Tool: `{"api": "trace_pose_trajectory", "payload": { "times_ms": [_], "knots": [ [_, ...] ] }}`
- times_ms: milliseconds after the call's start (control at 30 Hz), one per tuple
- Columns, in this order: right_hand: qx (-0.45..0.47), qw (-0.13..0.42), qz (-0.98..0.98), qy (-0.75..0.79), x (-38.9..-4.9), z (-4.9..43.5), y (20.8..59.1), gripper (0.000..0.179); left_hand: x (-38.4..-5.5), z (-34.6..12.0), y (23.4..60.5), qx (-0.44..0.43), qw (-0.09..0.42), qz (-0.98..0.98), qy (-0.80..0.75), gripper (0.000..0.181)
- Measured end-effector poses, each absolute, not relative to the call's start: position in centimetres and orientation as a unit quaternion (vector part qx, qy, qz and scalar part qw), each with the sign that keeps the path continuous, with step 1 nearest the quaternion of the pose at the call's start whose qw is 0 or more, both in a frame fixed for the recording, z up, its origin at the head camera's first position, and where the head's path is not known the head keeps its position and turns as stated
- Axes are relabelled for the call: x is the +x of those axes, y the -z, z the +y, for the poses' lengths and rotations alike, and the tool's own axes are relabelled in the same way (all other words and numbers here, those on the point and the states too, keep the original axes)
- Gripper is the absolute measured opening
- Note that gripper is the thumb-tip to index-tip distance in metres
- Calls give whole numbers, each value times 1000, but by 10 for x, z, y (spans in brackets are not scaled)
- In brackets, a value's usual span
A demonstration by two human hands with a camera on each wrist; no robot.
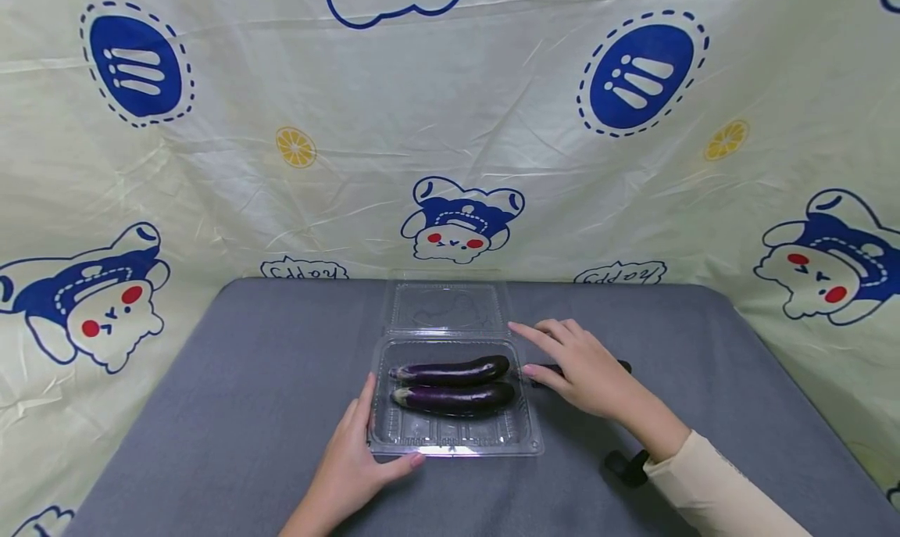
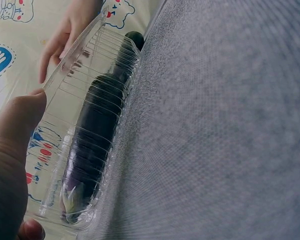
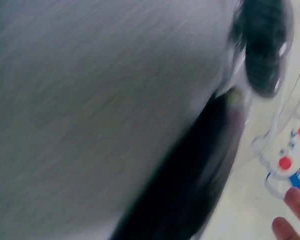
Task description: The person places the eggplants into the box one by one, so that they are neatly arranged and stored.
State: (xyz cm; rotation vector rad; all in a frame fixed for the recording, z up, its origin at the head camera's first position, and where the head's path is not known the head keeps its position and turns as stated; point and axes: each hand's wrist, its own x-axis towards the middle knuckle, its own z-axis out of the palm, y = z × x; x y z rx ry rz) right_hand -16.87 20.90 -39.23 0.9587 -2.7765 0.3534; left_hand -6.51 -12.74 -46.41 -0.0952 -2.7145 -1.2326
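A clear plastic box (image 1: 457, 435) with its lid (image 1: 450, 306) folded open at the back holds two dark purple eggplants, a rear eggplant (image 1: 450, 370) and a front eggplant (image 1: 453, 400), lying side by side. My left hand (image 1: 344, 463) holds the box's near left corner, fingers along the left side and thumb at the front rim. A third eggplant (image 3: 185, 170) lies outside, right of the box; in the head view my right hand (image 1: 587, 371) mostly hides it. The right fingers are spread over it, apparently not curled round it.
Grey cloth (image 1: 267, 381) covers the table. Behind it hangs a pale printed curtain (image 1: 450, 115). A black device (image 1: 626, 468) sits at the right wrist, beside the cream sleeve (image 1: 710, 482). The right wrist view is blurred.
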Motion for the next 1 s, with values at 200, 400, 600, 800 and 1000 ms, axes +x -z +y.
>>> {"api": "trace_pose_trajectory", "payload": {
  "times_ms": [200, 400, 600, 800, 1000],
  "knots": [
    [286, 64, -950, -109, -172, 242, 405, 65, -66, -127, 464, -31, 83, -907, 411, 130],
    [281, 14, -958, -63, -171, 262, 414, 65, -66, -127, 464, -26, 76, -905, 417, 131],
    [281, -17, -959, -26, -169, 271, 417, 61, -65, -127, 464, -25, 72, -907, 413, 131],
    [276, 9, -959, -61, -168, 277, 419, 60, -66, -127, 464, -28, 79, -908, 411, 130],
    [281, 50, -952, -112, -170, 273, 410, 61, -66, -127, 464, -29, 85, -908, 409, 129]
  ]
}}
